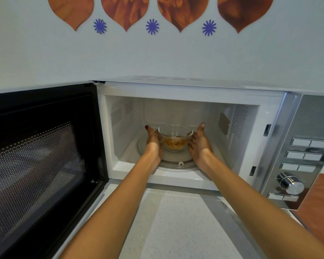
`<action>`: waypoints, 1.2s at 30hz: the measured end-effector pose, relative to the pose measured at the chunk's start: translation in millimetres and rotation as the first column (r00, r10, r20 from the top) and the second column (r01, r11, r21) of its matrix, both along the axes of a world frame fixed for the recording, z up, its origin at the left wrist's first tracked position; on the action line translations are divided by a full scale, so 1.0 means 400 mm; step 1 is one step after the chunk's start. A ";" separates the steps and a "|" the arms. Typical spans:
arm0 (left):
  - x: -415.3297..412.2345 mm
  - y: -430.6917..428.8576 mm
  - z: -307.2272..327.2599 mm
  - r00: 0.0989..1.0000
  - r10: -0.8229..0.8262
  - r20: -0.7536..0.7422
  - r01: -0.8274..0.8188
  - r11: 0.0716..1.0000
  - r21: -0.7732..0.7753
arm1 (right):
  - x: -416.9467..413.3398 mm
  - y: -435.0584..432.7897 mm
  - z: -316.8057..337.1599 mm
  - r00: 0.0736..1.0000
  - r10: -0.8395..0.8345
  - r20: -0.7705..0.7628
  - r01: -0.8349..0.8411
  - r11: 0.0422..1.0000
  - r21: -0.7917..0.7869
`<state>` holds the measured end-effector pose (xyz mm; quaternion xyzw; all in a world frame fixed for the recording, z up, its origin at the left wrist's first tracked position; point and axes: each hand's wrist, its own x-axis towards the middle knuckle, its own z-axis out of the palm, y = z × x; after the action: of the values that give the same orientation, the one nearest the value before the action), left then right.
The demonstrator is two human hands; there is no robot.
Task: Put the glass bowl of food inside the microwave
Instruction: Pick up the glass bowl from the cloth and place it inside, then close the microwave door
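Head view: bowl cupped between both hands inside the microwave.

Both arms reach through the open front of the microwave [178,90], and the glass bowl [175,137] of yellowish food [174,142] sits between the left hand [153,142] and the right hand [199,142], over the round glass turntable [176,159]. The palms press its sides with fingers spread and thumbs up, so each hand is holding the bowl; whether its base already touches the turntable, I cannot tell. The door [43,157] hangs wide open beside the left arm, and the control panel [303,156] stands beyond the right arm. To finish well, I judge the bowl should be lowered level onto the middle of the turntable, then both hands opened outward together and drawn straight back toward the table [176,230], clear of the rim.
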<state>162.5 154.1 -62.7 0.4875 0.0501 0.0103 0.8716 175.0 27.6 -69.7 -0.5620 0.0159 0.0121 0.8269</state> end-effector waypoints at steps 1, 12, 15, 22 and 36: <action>0.001 0.001 0.001 1.000 -0.011 0.000 0.011 1.000 -0.028 | -0.001 0.001 0.001 1.000 0.000 -0.002 0.000 1.000 0.001; 0.001 0.006 -0.006 1.000 0.017 -0.006 -0.016 0.999 0.033 | -0.007 0.003 0.007 0.999 -0.031 -0.009 0.031 0.999 -0.040; -0.008 0.010 -0.007 1.000 0.027 -0.004 -0.027 0.999 0.042 | -0.019 -0.004 0.014 0.997 -0.073 -0.029 0.068 0.988 -0.141; -0.084 0.009 -0.003 0.990 0.132 0.050 -0.141 0.947 0.290 | -0.131 -0.010 0.032 0.948 -0.279 0.156 0.317 0.883 -0.347; -0.439 -0.022 0.006 0.792 0.272 0.547 -0.561 0.677 0.476 | -0.445 0.004 0.057 0.561 -0.220 0.798 0.634 0.734 -0.243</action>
<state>-13.2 145.3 -60.4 0.7037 -0.0377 0.3377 0.6240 -3.2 29.1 -46.9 -0.6917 -0.1672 -0.4247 0.5596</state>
